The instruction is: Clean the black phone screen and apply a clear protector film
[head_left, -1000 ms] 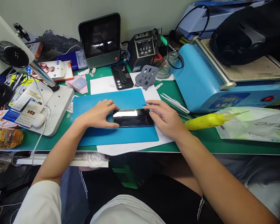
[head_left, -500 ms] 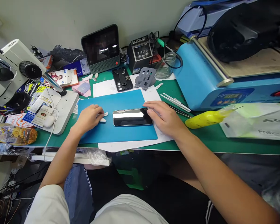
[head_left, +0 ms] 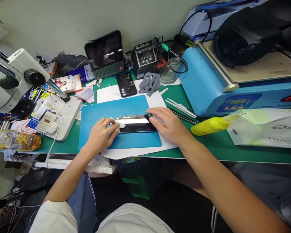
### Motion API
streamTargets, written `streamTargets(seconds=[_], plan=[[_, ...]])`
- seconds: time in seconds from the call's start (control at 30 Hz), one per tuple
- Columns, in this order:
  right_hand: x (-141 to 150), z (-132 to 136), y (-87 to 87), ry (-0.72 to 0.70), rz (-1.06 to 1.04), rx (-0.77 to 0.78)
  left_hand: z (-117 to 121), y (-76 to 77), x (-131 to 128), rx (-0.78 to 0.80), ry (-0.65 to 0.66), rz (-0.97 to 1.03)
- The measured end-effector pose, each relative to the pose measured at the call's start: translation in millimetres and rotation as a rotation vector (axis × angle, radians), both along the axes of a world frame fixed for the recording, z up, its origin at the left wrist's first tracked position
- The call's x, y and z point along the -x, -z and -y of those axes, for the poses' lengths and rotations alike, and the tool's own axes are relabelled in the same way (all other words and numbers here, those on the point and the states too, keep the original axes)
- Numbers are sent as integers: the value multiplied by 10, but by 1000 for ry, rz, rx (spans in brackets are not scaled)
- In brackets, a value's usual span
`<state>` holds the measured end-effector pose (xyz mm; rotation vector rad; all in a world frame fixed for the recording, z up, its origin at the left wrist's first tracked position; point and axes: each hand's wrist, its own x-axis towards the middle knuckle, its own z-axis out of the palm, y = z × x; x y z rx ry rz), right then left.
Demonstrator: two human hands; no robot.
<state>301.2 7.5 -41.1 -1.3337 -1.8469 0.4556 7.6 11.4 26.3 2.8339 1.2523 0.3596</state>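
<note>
One white tissue (head_left: 121, 124) is sitting pinched in our left hand (head_left: 103, 133); we are judging it best kept flat and light, with our loosely open right hand (head_left: 167, 124) steadying the phone (head_left: 139, 128). The phone is lying between our hands on the blue mat (head_left: 133, 142), right fingers resting at its right end.

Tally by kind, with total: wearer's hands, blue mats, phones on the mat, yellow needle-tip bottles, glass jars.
Hands: 2 (left hand, right hand)
Blue mat: 1
Smartphone on the mat: 1
Yellow needle-tip bottle: 1
Glass jar: 1
Total: 6
</note>
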Motion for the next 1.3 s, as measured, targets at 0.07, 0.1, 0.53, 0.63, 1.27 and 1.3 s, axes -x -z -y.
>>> streamTargets(seconds=[0.07,0.1,0.53,0.63,1.27,1.3], plan=[[3,5,-7,-2,7,6,40,3,22,16,41,-31],[5,7,-10,-1,9,8,59,7,32,25,55,-46],[5,14,-23,-10,25,4,247,74,-52,31,145,-79],[3,16,-16,-12,22,-7,252,91,-172,19,102,-116],[4,5,-22,-41,1,5,544,103,-334,-64,-118,-195],[5,5,-13,-40,2,0,492,117,-347,-58,-117,-189]])
